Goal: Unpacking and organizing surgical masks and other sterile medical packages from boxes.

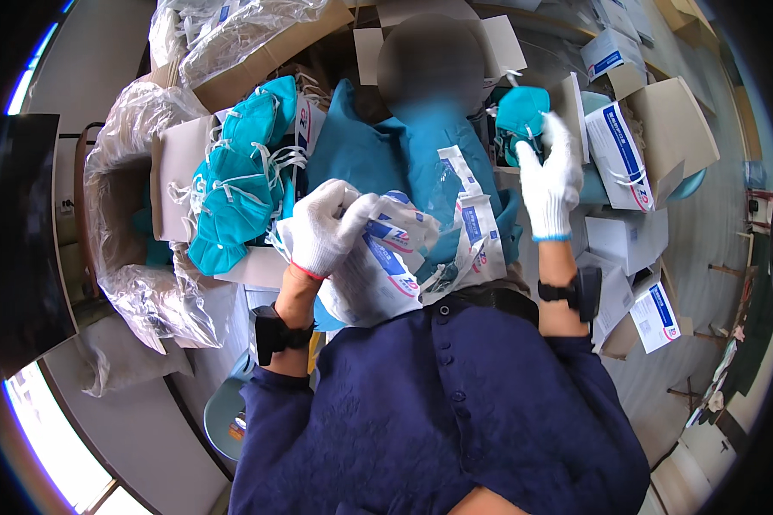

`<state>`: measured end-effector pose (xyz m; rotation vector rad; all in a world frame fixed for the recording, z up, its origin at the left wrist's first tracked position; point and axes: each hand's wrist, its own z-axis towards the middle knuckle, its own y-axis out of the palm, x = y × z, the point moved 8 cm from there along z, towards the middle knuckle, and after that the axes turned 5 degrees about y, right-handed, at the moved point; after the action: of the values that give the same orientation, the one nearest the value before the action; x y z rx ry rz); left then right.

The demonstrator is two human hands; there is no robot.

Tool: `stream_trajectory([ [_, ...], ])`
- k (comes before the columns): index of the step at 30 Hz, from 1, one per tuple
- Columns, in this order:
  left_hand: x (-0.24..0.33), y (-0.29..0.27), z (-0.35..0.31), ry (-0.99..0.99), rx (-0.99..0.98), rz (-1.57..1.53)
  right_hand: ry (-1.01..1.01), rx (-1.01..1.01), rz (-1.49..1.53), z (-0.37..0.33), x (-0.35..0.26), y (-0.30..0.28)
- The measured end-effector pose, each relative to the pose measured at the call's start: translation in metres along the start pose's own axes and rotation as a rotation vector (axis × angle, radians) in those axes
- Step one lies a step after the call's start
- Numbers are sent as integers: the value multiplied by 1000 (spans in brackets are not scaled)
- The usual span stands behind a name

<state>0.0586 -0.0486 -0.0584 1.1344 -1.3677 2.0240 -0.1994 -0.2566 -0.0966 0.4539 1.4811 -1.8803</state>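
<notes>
My left hand (331, 225), in a white knitted glove, is closed with thumb and fingers pinched on a printed plastic wrapper (395, 236) over my lap. More clear and white wrappers (477, 227) lie just right of it on teal cloth (361, 154). My right hand (551, 184), gloved the same way, reaches up at the right with thumb and fingers apart. Its fingertips are beside a teal face mask (521, 112) with white straps, over an open carton; any contact is unclear. Left of my left hand, a heap of teal masks (240, 180) overlaps a carton.
Open cardboard boxes (678, 129) and white printed cartons (653, 313) stand at the right. A plastic-lined carton (120, 197) is at the left, with another (258, 47) at the far left. A blue-grey stool (223, 416) is at lower left. A blurred round patch hides the top middle.
</notes>
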Motion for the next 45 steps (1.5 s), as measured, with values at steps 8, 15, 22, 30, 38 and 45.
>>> stream_trajectory([
  [8, -10, 2, 1, -102, 26, 107, -266, -838, 444, -94, -139, 13],
  [15, -4, -9, -3, -81, 188, 180, -358, -876, 508, -112, -163, 5],
  [22, -8, -8, -10, -124, 246, 159, -437, -1048, 164, -148, -164, 31],
  [30, -10, -12, -14, -180, 349, 182, -479, -1153, 63, -163, -160, 52],
  [38, -36, -25, -22, -241, 451, 147, -355, -1045, 290, -149, -172, 33],
  [45, -27, -19, -31, -184, 703, 172, -428, -1405, -180, -183, -169, 58],
])
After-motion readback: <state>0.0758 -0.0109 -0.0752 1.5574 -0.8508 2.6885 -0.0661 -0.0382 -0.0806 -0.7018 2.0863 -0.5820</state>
